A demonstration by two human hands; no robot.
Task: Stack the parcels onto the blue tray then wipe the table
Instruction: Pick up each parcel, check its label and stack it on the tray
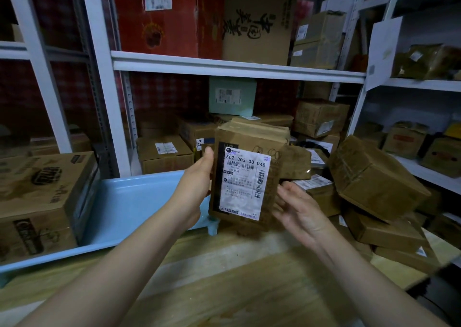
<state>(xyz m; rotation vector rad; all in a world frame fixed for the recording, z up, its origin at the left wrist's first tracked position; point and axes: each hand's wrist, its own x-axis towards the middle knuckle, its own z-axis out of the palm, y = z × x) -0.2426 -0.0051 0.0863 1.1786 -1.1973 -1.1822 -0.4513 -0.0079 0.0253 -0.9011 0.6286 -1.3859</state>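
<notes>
Left hand [197,184] round parcel [245,184] (rear hidden)

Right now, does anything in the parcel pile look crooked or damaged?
Yes. The large brown box on the right of the pile sits tilted on the flatter parcels under it, not flat, so it might slide. The held parcel looks crumpled along its top edge.

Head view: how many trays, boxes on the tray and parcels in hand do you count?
Blue tray: 1
Large box on the tray: 1
Labelled parcel in the grip of the left hand: 1
Total: 3
</notes>
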